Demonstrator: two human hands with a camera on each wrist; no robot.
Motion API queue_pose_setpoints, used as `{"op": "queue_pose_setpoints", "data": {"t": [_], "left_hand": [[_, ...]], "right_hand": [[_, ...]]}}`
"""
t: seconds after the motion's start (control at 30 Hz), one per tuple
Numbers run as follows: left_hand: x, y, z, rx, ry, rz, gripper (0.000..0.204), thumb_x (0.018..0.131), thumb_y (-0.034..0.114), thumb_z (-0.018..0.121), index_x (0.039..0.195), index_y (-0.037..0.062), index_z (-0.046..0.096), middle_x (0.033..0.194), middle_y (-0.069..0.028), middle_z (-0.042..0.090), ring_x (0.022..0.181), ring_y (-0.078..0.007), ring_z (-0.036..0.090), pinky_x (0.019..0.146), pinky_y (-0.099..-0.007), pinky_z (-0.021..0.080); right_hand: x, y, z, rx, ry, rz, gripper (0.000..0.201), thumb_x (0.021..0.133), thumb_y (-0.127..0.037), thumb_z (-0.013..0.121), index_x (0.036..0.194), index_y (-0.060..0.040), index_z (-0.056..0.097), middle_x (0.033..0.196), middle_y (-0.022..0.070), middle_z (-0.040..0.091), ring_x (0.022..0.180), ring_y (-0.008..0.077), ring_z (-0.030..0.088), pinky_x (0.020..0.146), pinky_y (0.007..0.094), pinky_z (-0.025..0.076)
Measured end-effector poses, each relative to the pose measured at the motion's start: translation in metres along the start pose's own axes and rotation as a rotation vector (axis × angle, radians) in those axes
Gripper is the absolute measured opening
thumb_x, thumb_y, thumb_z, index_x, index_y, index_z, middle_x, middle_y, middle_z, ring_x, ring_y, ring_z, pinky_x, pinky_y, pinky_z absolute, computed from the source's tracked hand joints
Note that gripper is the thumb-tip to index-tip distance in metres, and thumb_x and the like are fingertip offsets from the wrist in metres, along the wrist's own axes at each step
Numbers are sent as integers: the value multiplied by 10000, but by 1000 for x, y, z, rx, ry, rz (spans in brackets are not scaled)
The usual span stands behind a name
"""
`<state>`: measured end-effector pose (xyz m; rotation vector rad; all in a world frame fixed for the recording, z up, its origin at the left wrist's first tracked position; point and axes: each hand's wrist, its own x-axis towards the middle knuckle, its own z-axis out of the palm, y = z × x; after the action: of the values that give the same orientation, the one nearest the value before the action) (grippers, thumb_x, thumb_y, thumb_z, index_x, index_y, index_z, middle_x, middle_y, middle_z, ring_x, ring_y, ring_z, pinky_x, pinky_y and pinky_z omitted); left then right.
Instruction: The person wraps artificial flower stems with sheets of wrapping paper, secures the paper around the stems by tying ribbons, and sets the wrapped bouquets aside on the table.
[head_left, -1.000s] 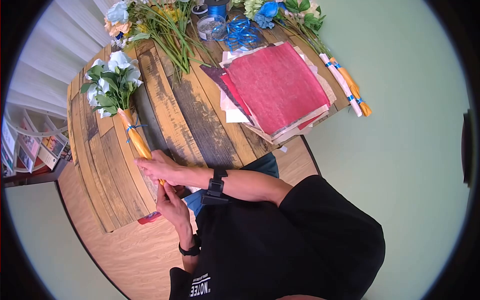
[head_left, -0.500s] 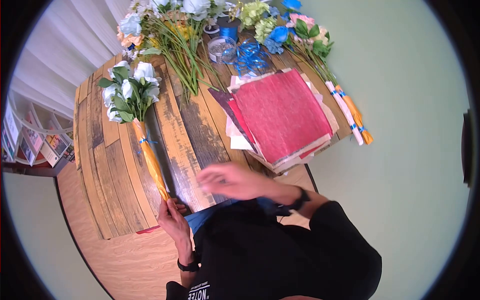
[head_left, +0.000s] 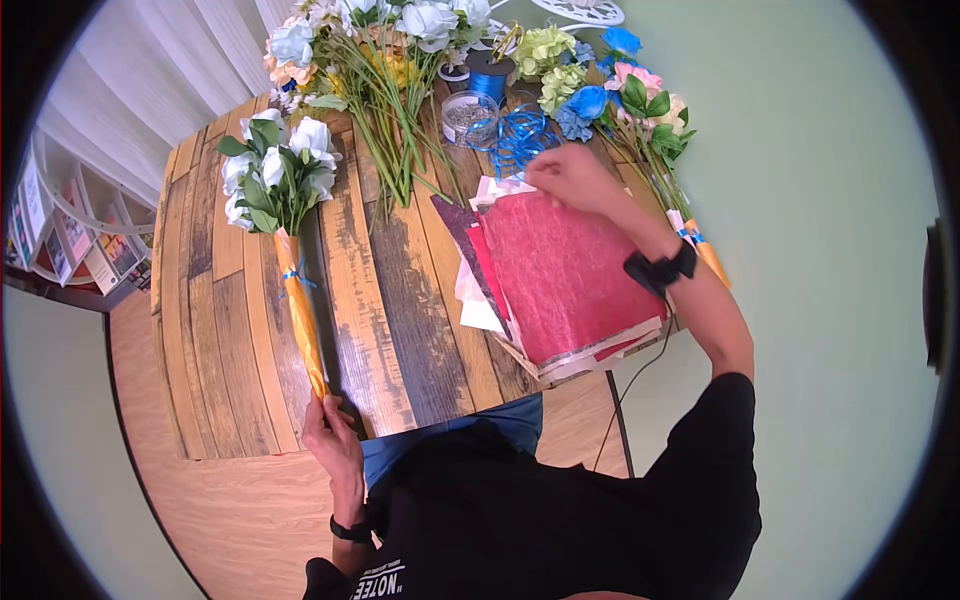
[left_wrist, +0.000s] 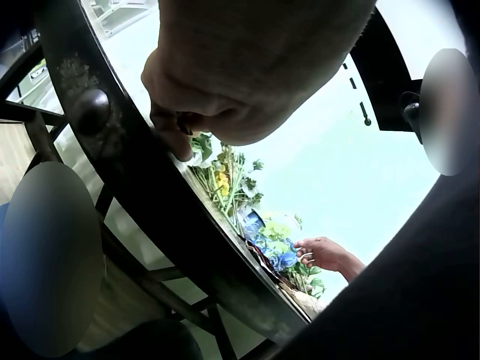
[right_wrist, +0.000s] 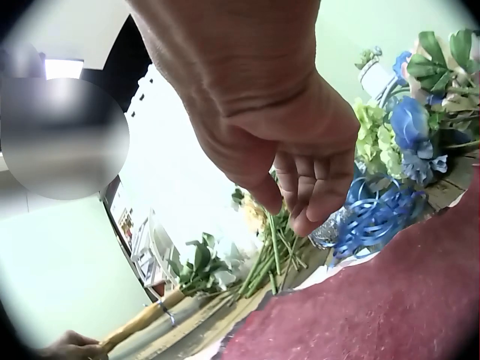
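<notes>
A bouquet of white roses (head_left: 272, 172) lies on the table, its stems wrapped in yellow paper (head_left: 303, 330) and tied with a thin blue ribbon (head_left: 297, 277). At the table's front edge my left hand (head_left: 332, 440) holds the lower end of that wrapping between thumb and fingers; in the right wrist view this hand (right_wrist: 71, 346) shows at the bottom left. My right hand (head_left: 580, 182) hovers over the far part of a red paper stack (head_left: 580, 275). Its fingers are loosely bent with nothing between them, close to curled blue ribbon (right_wrist: 379, 217).
Behind the ribbon stand a clear round tub (head_left: 469, 120) and a blue ribbon spool (head_left: 489, 76). Loose flowers with long green stems (head_left: 395, 150) lie at the back. Two wrapped bunches (head_left: 708, 255) lie along the right edge, below green and blue blooms (head_left: 585, 103).
My right hand has left the wrapped stems and swung right and away, over the paper stack towards the blue ribbon. The left hand still holds the bouquet's lower end.
</notes>
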<state>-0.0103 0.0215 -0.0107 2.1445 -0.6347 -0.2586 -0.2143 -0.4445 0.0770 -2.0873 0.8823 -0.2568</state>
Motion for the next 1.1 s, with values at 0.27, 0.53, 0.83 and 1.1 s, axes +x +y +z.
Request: {"op": "queue_pose_setpoints", "data": {"t": [0.27, 0.53, 0.83, 1.1], "left_hand": [[-3, 4, 8, -10, 102, 22, 233, 1053, 138, 531, 1054, -59, 657, 758, -80, 608, 533, -125, 516, 510, -286, 414], [2, 3, 11, -38, 130, 39, 230, 1054, 125, 525, 1038, -65, 654, 744, -75, 598, 529, -102, 502, 499, -280, 398], [5, -2, 14, -120, 137, 61, 286, 1049, 103, 532, 1269, -49, 633, 774, -71, 615, 532, -91, 494, 496, -263, 408], [6, -1, 11, -137, 133, 81, 304, 1041, 74, 542, 1313, -36, 622, 781, -73, 613, 547, -87, 499, 504, -259, 423]], "right_hand": [[77, 13, 29, -389, 57, 153, 328, 818, -365, 762, 753, -43, 757, 662, 154, 703, 675, 321, 713, 700, 455, 560], [85, 22, 51, -519, 159, 186, 345, 789, -371, 775, 801, -27, 752, 856, 214, 738, 886, 374, 723, 810, 479, 564], [81, 47, 47, -413, 158, 74, 157, 793, -232, 720, 836, -90, 770, 832, 170, 737, 801, 337, 721, 764, 448, 564], [64, 20, 9, -143, 281, -21, 165, 825, -175, 753, 856, -14, 772, 685, 92, 696, 623, 135, 627, 629, 322, 511]]}}
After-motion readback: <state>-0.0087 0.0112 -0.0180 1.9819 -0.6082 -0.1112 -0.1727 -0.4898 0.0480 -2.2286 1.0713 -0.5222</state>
